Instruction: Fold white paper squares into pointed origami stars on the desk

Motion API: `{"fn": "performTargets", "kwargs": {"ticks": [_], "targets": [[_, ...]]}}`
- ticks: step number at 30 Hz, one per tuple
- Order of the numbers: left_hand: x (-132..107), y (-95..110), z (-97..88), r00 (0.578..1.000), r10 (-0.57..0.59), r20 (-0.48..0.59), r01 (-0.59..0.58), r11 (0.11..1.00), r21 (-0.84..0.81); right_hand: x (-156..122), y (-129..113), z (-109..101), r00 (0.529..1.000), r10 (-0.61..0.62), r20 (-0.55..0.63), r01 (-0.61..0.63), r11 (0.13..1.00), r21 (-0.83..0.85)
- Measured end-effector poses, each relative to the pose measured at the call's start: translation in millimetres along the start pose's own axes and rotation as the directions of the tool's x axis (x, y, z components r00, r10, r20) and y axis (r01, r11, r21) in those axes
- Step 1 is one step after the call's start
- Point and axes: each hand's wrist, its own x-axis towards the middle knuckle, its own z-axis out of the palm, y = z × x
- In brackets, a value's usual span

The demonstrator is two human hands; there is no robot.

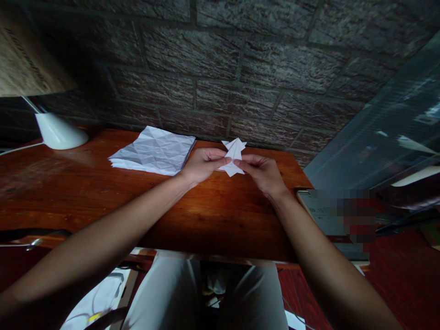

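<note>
A small folded white paper shape (234, 155) with several points is held just above the far part of the wooden desk (213, 215). My left hand (201, 164) pinches its left side, fingers closed, a ring on one finger. My right hand (261, 171) pinches its right side from below, fingers curled. Both forearms reach in from the bottom corners.
A stack of creased white paper sheets (154, 150) lies left of my hands. A white lamp base (59, 132) stands at the far left. A brick wall (220, 68) backs the desk. A book or box (325, 211) rests at the right edge, beside a glass pane.
</note>
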Motion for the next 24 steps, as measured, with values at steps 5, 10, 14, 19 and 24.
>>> {"fn": "performTargets", "kwargs": {"ticks": [5, 10, 14, 19, 24], "targets": [[0.5, -1.6, -0.2, 1.0, -0.003, -0.003, 0.003, 0.999, 0.034, 0.4, 1.4, -0.5, 1.0, 0.004, -0.007, -0.004, 1.0, -0.014], [2.0, -2.8, -0.5, 0.999, 0.016, 0.038, -0.017, 1.0, 0.01, 1.6, 3.2, -2.4, 1.0, 0.007, -0.025, -0.006, 1.0, 0.006], [2.3, -3.0, -1.9, 0.999, -0.005, 0.04, 0.005, 1.0, -0.015, 1.8, 2.8, -2.4, 1.0, 0.012, -0.029, -0.012, 1.0, 0.02], [3.3, -3.8, -1.7, 0.999, -0.016, 0.044, 0.017, 0.999, -0.033, 2.3, 3.4, -3.0, 0.999, 0.018, -0.031, -0.017, 1.0, 0.025], [4.0, -3.7, -1.9, 0.999, -0.033, 0.031, 0.035, 0.997, -0.066, 2.9, 3.1, -5.1, 1.0, 0.004, -0.028, -0.005, 0.999, -0.043]]}}
